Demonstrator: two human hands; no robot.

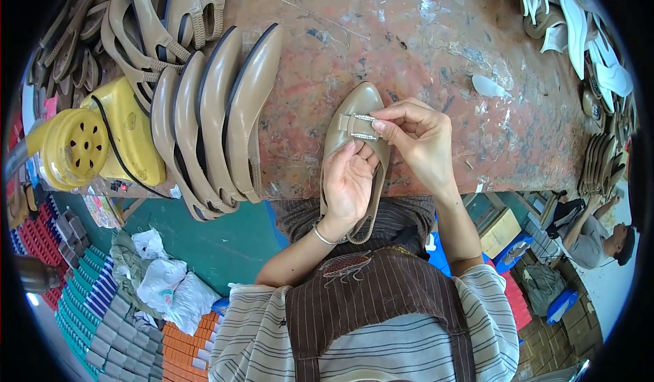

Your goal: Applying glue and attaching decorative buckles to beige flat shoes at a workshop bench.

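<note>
A beige slip-on shoe (362,96) with a pointed toe lies at the table's near edge, toe facing away from me. Across its front sits a bow-like strap with a sparkling rectangular buckle (364,127). My left hand (351,184) reaches into the shoe's opening, palm up. Its fingers curl under the front part and its thumb rests by the strap, so it is closed on the shoe. From the right, my right hand (424,136) pinches the buckle's right end between thumb and fingertips. The left fingertips are partly hidden by the shoe.
Finished-looking beige shoes (252,102) stand in a row on the left, beside a yellow device (129,133). White shoe parts (575,27) and more beige shoes (599,164) lie at the right. White bags (167,283) sit below left. Another person (593,242) is at far right.
</note>
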